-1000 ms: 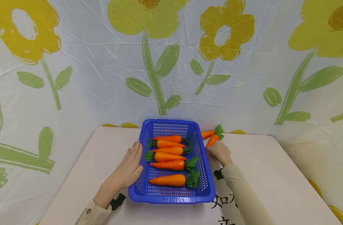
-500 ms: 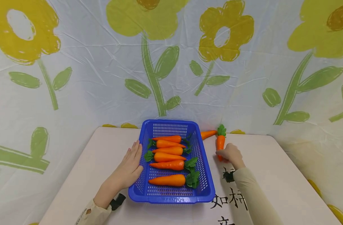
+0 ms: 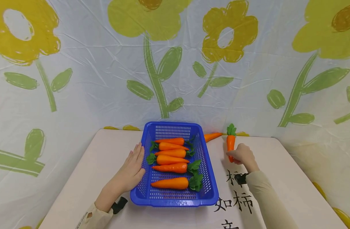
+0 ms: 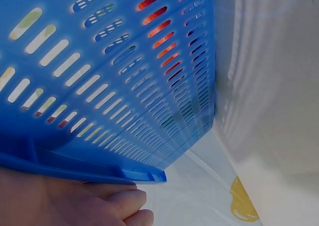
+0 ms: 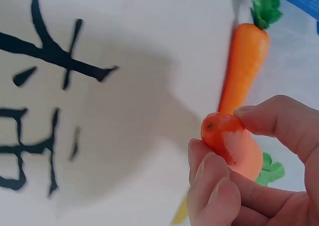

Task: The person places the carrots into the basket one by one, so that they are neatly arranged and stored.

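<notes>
My right hand point(image 3: 243, 156) pinches a carrot point(image 3: 231, 141) near its tip, to the right of the basket; its green leaves point away from me. In the right wrist view, the thumb and fingers grip the narrow end of that carrot point(image 5: 244, 148). My left hand point(image 3: 129, 171) rests flat along the left side of a blue plastic basket point(image 3: 175, 203), fingers straight. From the left wrist, the fingers point(image 4: 127, 202) lie against the rim of the slotted basket wall point(image 4: 99, 121). Several carrots, such as the nearest one point(image 3: 170, 183), lie crosswise in the basket.
Another carrot point(image 3: 212, 136) lies on the table behind the held one, beside the basket's far right side. The pale table point(image 3: 278, 178) carries black printed characters point(image 3: 243, 202) at right. A flower-printed cloth point(image 3: 106, 79) hangs behind the table.
My right hand has moved right, away from the basket, carrying the carrot. The carrot has turned from slanted to nearly straight away from me. My left hand and the basket stay in place.
</notes>
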A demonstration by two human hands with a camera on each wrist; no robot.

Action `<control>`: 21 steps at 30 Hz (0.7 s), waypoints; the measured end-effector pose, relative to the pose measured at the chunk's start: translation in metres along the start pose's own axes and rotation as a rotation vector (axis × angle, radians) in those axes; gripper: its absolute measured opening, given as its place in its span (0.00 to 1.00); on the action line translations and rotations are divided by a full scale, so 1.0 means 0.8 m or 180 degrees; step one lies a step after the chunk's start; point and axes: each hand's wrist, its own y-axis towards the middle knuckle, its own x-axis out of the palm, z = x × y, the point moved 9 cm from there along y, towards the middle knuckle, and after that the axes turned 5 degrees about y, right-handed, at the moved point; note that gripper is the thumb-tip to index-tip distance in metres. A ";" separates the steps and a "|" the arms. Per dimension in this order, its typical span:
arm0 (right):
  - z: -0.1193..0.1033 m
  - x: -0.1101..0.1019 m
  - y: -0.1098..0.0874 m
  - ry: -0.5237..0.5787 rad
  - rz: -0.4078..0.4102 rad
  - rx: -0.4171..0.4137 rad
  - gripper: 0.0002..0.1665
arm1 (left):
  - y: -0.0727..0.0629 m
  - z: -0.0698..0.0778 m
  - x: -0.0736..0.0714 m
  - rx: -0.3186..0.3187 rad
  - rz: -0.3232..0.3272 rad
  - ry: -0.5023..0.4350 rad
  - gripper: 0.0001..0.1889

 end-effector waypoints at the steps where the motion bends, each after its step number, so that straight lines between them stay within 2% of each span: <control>1: -0.003 -0.003 -0.001 -0.0006 0.0008 -0.0024 0.17 | 0.000 0.000 0.001 -0.0002 -0.0006 0.0010 0.38; 10: -0.038 -0.025 -0.010 -0.0122 0.0045 -0.0224 0.18 | -0.001 -0.002 0.002 -0.0033 -0.0032 0.0025 0.38; 21: -0.106 -0.042 -0.035 -0.0475 0.0093 -0.0576 0.19 | -0.002 -0.003 0.004 -0.0068 -0.0066 0.0034 0.38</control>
